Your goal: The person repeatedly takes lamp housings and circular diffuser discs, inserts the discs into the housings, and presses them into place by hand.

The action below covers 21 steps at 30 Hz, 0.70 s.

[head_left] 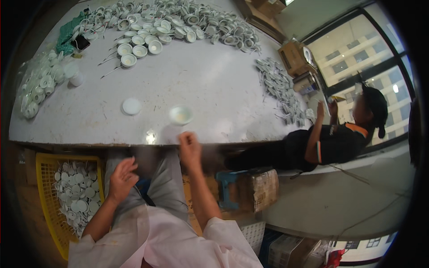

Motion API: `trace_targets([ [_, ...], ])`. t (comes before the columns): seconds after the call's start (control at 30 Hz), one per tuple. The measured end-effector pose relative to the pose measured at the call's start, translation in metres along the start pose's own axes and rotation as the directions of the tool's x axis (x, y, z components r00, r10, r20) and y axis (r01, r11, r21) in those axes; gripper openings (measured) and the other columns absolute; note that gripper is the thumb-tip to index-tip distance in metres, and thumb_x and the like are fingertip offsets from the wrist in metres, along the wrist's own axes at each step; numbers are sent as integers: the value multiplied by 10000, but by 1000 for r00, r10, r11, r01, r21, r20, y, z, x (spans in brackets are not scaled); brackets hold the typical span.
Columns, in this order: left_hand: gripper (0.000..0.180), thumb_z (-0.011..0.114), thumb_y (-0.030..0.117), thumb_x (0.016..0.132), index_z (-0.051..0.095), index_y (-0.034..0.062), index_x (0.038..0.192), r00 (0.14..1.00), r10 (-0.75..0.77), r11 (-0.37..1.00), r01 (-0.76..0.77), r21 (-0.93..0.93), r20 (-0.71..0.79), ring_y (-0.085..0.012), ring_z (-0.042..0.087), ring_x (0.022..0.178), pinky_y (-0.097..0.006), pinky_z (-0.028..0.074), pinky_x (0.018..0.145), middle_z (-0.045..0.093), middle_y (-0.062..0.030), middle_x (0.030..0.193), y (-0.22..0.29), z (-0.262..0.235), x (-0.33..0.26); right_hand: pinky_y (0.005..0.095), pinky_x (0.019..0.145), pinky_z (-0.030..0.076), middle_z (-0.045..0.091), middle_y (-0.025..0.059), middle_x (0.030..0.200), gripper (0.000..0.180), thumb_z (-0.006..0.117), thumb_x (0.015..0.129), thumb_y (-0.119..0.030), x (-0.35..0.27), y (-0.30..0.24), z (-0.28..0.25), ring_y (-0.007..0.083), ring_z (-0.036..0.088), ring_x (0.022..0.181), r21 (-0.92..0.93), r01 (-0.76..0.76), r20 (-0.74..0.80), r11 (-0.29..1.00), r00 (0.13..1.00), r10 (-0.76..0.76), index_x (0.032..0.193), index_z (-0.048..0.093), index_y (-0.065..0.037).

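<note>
My right hand [190,145] is at the table's front edge with its fingers curled closed. Whatever it may hold is hidden. Just beyond its fingers is a white bowl-shaped lamp housing [181,115], slightly blurred, with a yellowish centre. To the left of it a round white disc [131,106] lies flat on the table. My left hand [124,179] hovers over my lap, below the table edge, its fingers loosely apart and nothing seen in them.
Many white lamp housings with wires [161,27] cover the white table's [201,80] far side. Small grey-white parts [279,87] are heaped right, bagged white parts [42,89] left. A yellow basket [44,201] of white discs stands at my left. Another person [339,138] works at the right.
</note>
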<state>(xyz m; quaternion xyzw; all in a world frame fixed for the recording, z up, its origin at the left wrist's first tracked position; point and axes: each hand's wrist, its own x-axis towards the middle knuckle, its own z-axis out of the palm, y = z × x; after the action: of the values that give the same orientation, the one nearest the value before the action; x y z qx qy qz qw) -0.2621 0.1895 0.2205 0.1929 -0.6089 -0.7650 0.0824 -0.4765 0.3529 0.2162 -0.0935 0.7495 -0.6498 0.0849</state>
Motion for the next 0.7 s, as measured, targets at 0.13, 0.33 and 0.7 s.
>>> trace_targets([
  [0.13,865,719,-68,701,223,73,1395,984,180,924,-166,-346,9,-238,433,1241,-345,482,898,389,-119,1345,15,28,1,199,603,398,520,-31,745,90,620,879,-100,-106,-28,31,38,449,679,109,1,355,994,934,-39,854,563,-35],
  [0.33,587,728,-14,740,415,-1,1236,953,234,926,-279,-254,-193,-215,637,962,-334,527,852,592,-106,1076,22,7,-36,182,590,382,521,-42,746,72,627,873,-60,-150,-27,60,21,434,658,115,-2,548,993,834,-61,846,566,-31],
  [0.7,592,718,-34,730,410,-9,1235,750,310,935,-352,44,-584,-161,564,1046,-322,518,895,546,-91,1134,-4,-83,-65,347,728,494,668,116,849,423,672,777,-330,59,-16,126,237,641,762,-508,303,264,806,946,-189,1018,633,15],
])
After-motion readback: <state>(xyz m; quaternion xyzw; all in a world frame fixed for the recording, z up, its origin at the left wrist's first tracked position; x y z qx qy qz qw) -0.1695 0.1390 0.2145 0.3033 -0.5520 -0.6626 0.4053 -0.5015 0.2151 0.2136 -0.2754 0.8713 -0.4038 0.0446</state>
